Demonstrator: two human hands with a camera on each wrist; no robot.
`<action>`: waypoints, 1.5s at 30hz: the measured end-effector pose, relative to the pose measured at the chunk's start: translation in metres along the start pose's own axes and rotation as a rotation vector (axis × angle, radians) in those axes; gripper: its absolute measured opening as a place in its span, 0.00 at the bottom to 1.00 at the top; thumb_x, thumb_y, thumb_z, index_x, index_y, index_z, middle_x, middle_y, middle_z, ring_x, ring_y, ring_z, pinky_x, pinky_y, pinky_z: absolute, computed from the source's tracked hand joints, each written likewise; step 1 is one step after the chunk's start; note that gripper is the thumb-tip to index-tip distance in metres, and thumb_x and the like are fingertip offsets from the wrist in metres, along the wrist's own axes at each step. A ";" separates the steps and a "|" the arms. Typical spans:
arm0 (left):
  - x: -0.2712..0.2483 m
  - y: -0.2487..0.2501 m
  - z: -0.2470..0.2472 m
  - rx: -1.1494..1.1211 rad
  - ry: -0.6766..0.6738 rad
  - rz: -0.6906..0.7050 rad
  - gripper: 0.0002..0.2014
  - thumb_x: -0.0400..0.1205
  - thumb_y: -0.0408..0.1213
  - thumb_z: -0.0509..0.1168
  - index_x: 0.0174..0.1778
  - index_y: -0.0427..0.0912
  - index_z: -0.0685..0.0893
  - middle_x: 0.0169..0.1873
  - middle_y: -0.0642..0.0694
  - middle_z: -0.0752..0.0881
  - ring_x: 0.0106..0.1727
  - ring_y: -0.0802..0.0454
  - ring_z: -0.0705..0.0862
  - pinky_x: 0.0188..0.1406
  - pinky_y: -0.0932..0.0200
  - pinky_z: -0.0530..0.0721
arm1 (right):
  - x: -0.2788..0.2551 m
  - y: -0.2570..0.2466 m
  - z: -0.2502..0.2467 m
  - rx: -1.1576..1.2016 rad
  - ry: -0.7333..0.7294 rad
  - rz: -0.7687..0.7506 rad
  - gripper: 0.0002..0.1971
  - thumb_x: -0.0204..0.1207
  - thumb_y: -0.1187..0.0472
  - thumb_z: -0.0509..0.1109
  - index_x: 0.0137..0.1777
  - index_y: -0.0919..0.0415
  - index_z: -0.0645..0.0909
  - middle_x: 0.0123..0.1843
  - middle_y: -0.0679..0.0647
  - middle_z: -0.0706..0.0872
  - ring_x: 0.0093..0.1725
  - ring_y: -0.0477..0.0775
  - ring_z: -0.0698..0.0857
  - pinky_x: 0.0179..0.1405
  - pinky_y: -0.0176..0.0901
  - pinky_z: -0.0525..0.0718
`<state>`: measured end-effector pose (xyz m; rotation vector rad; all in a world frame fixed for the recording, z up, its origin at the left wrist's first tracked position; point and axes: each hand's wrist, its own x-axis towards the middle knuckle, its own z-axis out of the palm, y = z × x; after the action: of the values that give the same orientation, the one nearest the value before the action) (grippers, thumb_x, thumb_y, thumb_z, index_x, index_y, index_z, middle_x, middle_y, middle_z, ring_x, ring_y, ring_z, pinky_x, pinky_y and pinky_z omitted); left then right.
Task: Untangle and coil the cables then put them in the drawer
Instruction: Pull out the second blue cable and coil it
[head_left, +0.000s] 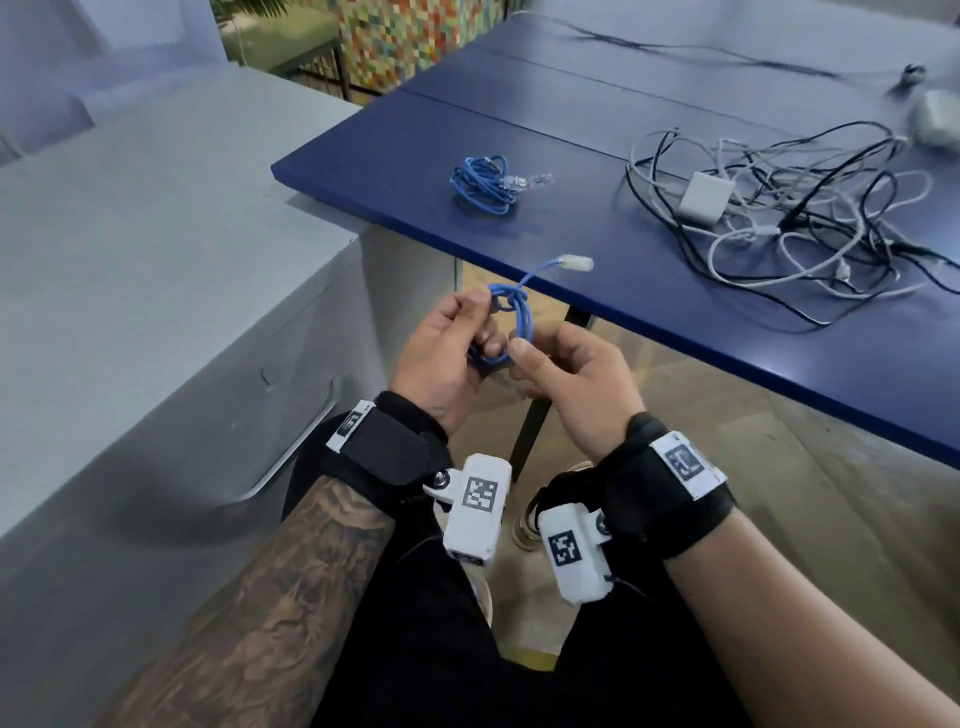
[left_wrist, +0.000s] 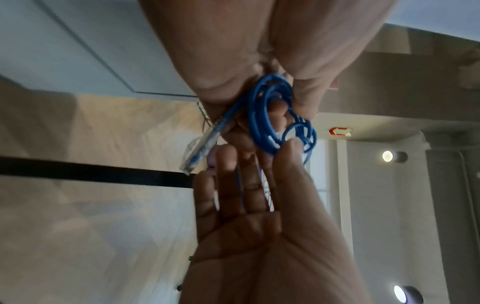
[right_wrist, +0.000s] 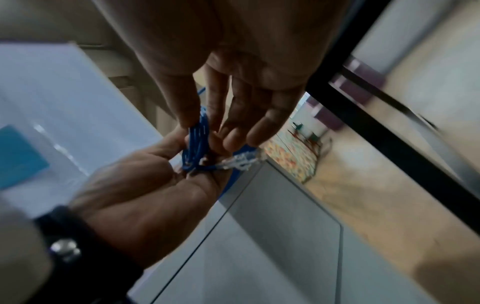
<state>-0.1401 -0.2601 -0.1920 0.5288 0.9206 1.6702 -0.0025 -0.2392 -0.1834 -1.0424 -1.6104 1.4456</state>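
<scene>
Seemingly close to finished, the small blue cable coil (head_left: 506, 325) sits between both hands in the head view, off the near edge of the blue table (head_left: 649, 291): the left hand (head_left: 447, 358) curls its fingers round the loops from the left, the right hand (head_left: 566, 379) pinches the coil's right side, and the tail with its clear plug (head_left: 576, 264) sticks up and away to the right. Another coiled blue cable (head_left: 485, 182) already lies on the table, well apart from the grey and black tangle (head_left: 789, 218). From the left wrist, the coil's loops (left_wrist: 272, 115) stand on edge between the two hands, a second plug (left_wrist: 200, 150) hanging loose beside them. From the right wrist, blurred, the right fingertips (right_wrist: 205, 123) touch the strands. Probably the free tail goes next, nearer the right hand.
</scene>
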 end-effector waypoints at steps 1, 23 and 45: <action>0.002 0.003 0.006 0.033 0.012 0.017 0.11 0.88 0.36 0.58 0.42 0.39 0.80 0.25 0.48 0.71 0.26 0.56 0.71 0.30 0.60 0.78 | 0.002 -0.004 -0.001 -0.081 0.012 -0.065 0.02 0.80 0.56 0.74 0.48 0.49 0.87 0.43 0.48 0.92 0.43 0.48 0.90 0.43 0.42 0.87; 0.050 0.037 0.043 1.439 0.013 0.449 0.11 0.78 0.37 0.70 0.54 0.53 0.80 0.41 0.53 0.84 0.41 0.52 0.82 0.47 0.48 0.86 | 0.119 -0.046 -0.056 -0.480 0.235 -0.026 0.09 0.74 0.56 0.76 0.37 0.55 0.79 0.30 0.54 0.90 0.30 0.54 0.90 0.33 0.48 0.88; 0.062 0.038 0.057 1.756 -0.022 0.513 0.11 0.82 0.48 0.66 0.58 0.51 0.79 0.51 0.49 0.80 0.48 0.47 0.82 0.46 0.47 0.84 | 0.104 -0.045 -0.071 -0.595 -0.047 -0.063 0.30 0.71 0.67 0.75 0.75 0.62 0.74 0.40 0.50 0.89 0.40 0.50 0.86 0.56 0.50 0.87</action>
<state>-0.1392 -0.1879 -0.1350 2.0165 2.2416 0.7927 0.0146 -0.1167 -0.1313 -1.2663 -2.1541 0.9661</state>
